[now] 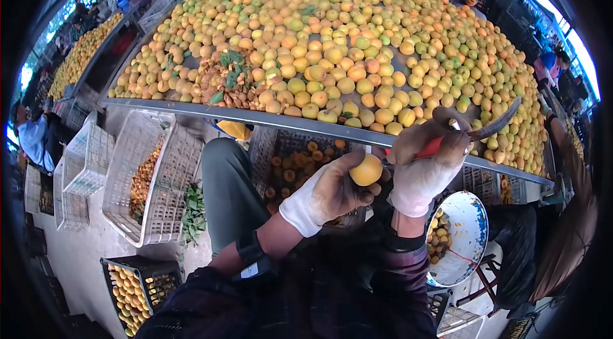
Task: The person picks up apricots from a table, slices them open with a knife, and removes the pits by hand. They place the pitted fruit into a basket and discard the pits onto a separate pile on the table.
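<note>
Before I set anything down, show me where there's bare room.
Clearest free patch: the concrete floor, bordered by pale plastic crates above and the black crate at right, in the picture. The metal table is crowded with apricots, leaving only small gaps, with brown pits piled near its front edge. The right hand, holding a curved knife, overlaps that edge.

Fruit (335, 55) lies on the table (300, 124) — crate (260, 154) beneath its edge (more fruit (300, 163) inside), bucket (469, 233) to the right.

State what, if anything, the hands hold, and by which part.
The left hand holds a yellow-orange fruit around its side; the right hand grips a curved knife by its red handle.
</note>
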Demonstrator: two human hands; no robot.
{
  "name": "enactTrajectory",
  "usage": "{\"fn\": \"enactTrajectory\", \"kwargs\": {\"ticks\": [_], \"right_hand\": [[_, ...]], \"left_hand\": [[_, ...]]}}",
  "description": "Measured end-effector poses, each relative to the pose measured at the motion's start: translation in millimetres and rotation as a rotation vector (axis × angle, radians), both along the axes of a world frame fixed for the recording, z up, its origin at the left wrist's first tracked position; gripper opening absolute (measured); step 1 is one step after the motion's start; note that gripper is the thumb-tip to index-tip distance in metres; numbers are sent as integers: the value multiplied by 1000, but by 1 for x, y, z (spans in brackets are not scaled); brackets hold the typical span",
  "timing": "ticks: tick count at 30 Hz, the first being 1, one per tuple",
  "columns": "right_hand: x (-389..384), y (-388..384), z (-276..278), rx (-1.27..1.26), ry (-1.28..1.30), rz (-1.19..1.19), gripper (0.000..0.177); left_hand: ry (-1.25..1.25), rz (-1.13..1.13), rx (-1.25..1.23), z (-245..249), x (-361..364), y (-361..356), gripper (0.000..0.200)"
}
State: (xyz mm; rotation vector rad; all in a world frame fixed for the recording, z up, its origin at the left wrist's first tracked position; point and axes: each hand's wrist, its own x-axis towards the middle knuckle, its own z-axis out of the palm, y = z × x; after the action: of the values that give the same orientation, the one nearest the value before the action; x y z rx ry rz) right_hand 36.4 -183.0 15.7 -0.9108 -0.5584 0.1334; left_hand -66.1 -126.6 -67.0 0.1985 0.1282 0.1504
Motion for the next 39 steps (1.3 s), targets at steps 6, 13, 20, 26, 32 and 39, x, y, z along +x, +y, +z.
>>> {"fn": "enactTrajectory", "kwargs": {"ticks": [6,13,20,26,32,39], "right_hand": [[21,6,-26,97,104,253,44],[18,9,-16,266,272,581,46],[19,19,-25,172,295,589,57],[11,27,-32,163,388,634,54],[-12,28,-31,2,268,469,55],[-16,35,-123,-218,-136,-227,44]], "left_hand": [[-100,2,-271,-2,-3,1,36],[-19,224,521,17,-10,6,39],[41,193,391,14,-9,15,36],[117,204,91,0,2,21,31],[332,452,473,-50,16,21,28],[523,402,23,-34,21,24,36]]}}
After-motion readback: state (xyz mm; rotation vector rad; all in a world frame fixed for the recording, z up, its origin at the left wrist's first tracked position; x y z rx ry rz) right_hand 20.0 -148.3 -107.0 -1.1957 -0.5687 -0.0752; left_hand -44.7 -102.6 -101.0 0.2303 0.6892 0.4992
